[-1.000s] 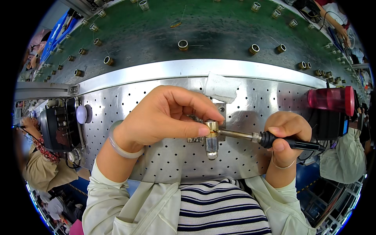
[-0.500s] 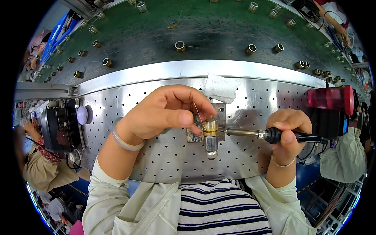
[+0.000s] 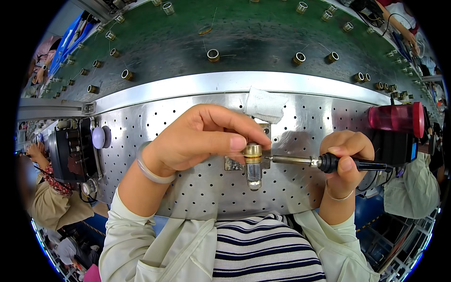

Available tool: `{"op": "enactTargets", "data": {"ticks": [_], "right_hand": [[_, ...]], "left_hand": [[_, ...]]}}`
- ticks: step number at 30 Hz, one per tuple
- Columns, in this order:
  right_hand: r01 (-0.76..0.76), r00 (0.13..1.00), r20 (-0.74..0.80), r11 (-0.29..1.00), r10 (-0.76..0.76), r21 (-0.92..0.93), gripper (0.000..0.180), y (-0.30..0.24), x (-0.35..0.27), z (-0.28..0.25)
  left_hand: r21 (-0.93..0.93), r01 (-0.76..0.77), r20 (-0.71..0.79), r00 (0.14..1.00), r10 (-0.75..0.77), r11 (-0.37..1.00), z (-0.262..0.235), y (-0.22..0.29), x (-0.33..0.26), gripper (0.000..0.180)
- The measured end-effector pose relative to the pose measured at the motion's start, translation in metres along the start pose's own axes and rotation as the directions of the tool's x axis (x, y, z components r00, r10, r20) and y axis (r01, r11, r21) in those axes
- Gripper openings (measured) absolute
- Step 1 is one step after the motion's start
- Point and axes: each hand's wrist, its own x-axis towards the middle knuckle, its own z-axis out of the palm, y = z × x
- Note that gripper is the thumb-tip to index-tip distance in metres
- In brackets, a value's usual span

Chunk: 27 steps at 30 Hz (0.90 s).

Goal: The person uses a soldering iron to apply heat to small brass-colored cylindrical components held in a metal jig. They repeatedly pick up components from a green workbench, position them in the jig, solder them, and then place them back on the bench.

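Where the cup sat: the silvery, amber-banded cup (image 3: 253, 149) was seated on the far end of the dark post (image 3: 254, 173).
Left hand (image 3: 192, 141): thumb and forefinger curled about the cup at the post's far end, touching or just beside it; whether they gripped it could not be told, though a fine wire (image 3: 230, 154) seemed to run by the fingers.
Right hand (image 3: 348, 155): fingers wrapped round the black handle of a soldering iron (image 3: 326, 162) right of the post, its tip near the cup's band, apparently apart from it.
Cup's progress: seating on the post looked done; wire work at the band seemed under way, and no finished joint could be made out.
Green surface (image 3: 263, 51): well beyond the post, it bore more cups (image 3: 213, 55), some with thin wire tails (image 3: 229, 55), their stage too small to judge.
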Motion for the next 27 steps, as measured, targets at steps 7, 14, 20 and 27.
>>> {"op": "enactTargets", "data": {"ticks": [7, 14, 20, 27], "right_hand": [[-0.018, 0.999, 0.034, 1.0, 0.019, -0.019, 0.02, 0.0, 0.0, 0.001], [-0.055, 0.998, 0.023, 0.998, 0.056, -0.04, 0.02, -0.001, -0.002, 0.0], [-0.019, 0.998, 0.053, 0.996, 0.023, -0.085, 0.021, 0.0, -0.003, -0.002], [0.039, 0.996, 0.088, 0.992, -0.028, -0.121, 0.02, 0.0, 0.0, -0.001]], "left_hand": [[0.121, -0.062, -0.032, 0.997, 0.066, 0.991, 0.001, -0.005, 0.001, 0.026], [0.16, -0.058, -0.046, 0.997, 0.066, 0.985, 0.002, -0.003, 0.001, 0.025], [0.181, -0.043, -0.051, 0.997, 0.053, 0.983, 0.002, -0.002, 0.001, 0.026], [0.158, -0.072, -0.025, 0.997, 0.077, 0.985, 0.003, 0.0, 0.0, 0.029]]}}
